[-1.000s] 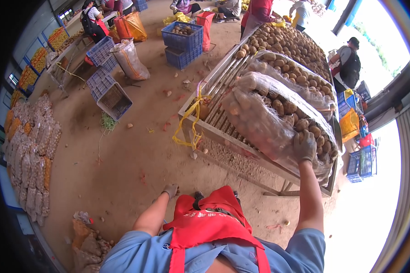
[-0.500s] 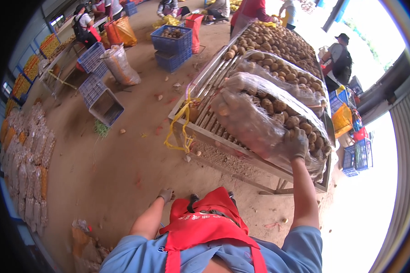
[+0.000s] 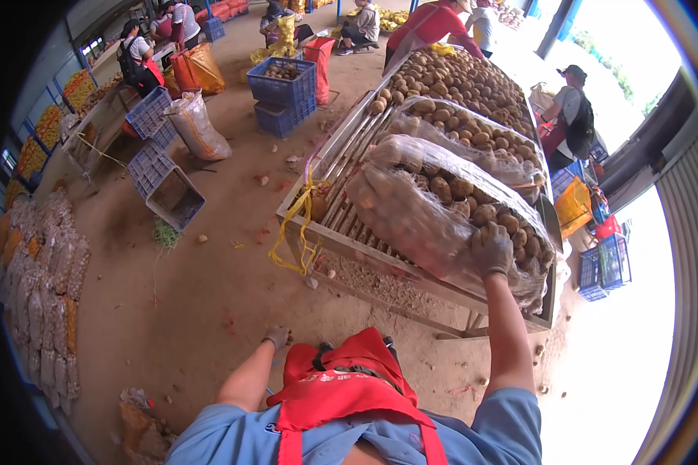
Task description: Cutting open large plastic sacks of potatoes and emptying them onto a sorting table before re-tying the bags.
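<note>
My right hand (image 3: 492, 249), in a grey glove, is at the near edge of a long clear plastic bag (image 3: 411, 203) full of potatoes (image 3: 461, 188). Its fingers curl over the bag's opening, against the potatoes there. The bag lies on its side on a slatted metal sorting table (image 3: 335, 208), with its open side facing up. Behind it lies a second filled plastic bag (image 3: 461, 151), also showing potatoes. My left hand (image 3: 278, 335), gloved too, hangs low beside my red apron (image 3: 349, 380); its fingers are loosely bent and nothing shows in them.
Loose potatoes (image 3: 473, 85) cover the table's far end, where a person in red (image 3: 430, 32) bends over. Yellow netting (image 3: 295, 232) hangs from the near left corner. Blue crates (image 3: 165, 190) and sacks (image 3: 198, 128) stand on the floor; filled bags (image 3: 43, 302) are stacked at left.
The view has shifted slightly, so the table sits a little lower and further left. My right hand stays at the bag's edge. The person in red has leaned further over the table.
</note>
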### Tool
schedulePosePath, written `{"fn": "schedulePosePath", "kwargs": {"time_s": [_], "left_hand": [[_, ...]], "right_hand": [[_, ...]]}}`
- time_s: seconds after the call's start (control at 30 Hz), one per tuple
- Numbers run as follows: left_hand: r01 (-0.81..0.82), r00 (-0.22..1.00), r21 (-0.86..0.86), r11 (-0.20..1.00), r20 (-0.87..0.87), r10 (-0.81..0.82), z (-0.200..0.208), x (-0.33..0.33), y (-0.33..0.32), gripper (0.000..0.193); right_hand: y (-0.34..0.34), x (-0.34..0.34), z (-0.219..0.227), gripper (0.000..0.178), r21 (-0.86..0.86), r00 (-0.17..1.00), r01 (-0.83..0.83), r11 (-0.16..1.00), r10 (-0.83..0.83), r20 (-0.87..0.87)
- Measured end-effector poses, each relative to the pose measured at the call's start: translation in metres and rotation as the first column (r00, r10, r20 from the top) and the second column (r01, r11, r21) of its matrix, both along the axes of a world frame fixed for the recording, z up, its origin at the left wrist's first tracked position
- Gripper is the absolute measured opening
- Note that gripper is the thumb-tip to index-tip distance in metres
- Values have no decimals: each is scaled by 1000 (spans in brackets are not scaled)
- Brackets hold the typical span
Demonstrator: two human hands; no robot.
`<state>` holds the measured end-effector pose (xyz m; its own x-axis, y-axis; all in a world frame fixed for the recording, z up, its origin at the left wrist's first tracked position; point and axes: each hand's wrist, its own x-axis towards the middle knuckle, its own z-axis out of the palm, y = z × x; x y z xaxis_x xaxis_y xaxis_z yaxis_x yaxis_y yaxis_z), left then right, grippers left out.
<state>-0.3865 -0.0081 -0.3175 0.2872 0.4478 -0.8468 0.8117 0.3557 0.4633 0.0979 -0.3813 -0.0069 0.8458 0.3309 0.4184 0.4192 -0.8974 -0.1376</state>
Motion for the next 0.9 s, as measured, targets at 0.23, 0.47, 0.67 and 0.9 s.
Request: {"fn": "schedulePosePath", "kwargs": {"time_s": [0.23,0.47,0.67,0.9], "left_hand": [[-17,1000,-20,1000,7,18,-11,-4,-3,25],[-30,997,-12,999,74,31,-9,-5,-8,27],[-40,998,-41,998,57,42,3,-5,-12,31],[-25,999,-1,1000,-29,25,-4,-18,-11,31]], "right_hand": [[-1,-1,1,39,13,999,-17,1000,17,27],[-2,0,-1,47,-41,1000,-15,999,16,15],[-1,1,-2,48,-51,1000,-6,999,7,15],[-3,3,-7,48,-53,1000,13,998,-12,6]]}}
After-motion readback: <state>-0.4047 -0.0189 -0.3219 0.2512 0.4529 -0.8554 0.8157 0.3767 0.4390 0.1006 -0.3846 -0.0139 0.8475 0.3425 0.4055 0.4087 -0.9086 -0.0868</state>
